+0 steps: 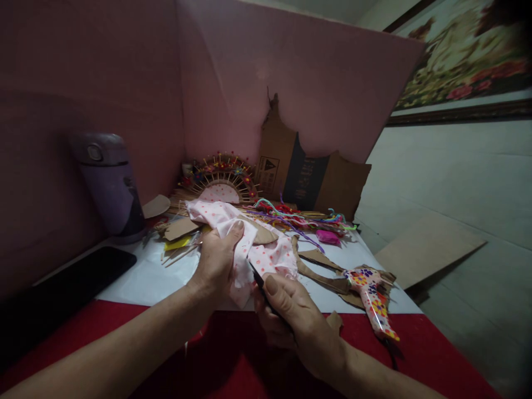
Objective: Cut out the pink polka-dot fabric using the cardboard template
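Observation:
My left hand [216,257] is closed on a white cloth with pink dots [276,255], its thumb pressed on the fabric. A cardboard piece [258,231] with a curved edge lies against the cloth. My right hand [293,316] is closed around a slim black pointed blade [256,275]. The blade's tip is at the cloth's near edge, just right of my left hand. Most of its handle is hidden by my fingers, so I cannot tell its exact kind. Both hands are over the front edge of a white sheet [158,285].
A flower-patterned glue gun [376,302] lies at right by cardboard scraps [318,271]. Colourful pipe cleaners [291,213] and a bright pink packet [328,237] are behind. A stick fan [220,177] and cut cardboard [311,172] stand at the back. A purple tumbler [110,188] and black phone [95,271] are left.

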Available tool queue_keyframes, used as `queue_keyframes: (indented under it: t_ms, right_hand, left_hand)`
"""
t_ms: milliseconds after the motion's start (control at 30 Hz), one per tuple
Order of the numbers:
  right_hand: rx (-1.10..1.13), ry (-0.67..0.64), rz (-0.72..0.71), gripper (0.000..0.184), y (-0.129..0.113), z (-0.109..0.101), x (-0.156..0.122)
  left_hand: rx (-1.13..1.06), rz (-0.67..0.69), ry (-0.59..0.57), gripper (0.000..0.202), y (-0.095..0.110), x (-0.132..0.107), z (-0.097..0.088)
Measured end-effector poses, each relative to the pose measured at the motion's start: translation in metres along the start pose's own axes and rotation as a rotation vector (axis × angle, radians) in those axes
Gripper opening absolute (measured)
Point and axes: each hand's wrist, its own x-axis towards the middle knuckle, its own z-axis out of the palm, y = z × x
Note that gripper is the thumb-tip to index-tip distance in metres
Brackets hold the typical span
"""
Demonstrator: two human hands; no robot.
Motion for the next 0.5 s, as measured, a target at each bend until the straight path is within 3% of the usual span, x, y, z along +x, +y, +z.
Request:
queue_keyframes:
  t_ms: [500]
  right_hand:
    - [-0.213, 0.001, -0.056, 0.041, -0.0019, 0.0014, -0.0038]
  left_hand:
    - [0.045, -0.021, -0.003, 0.017, 0.0038, -0.0004, 0.0013]
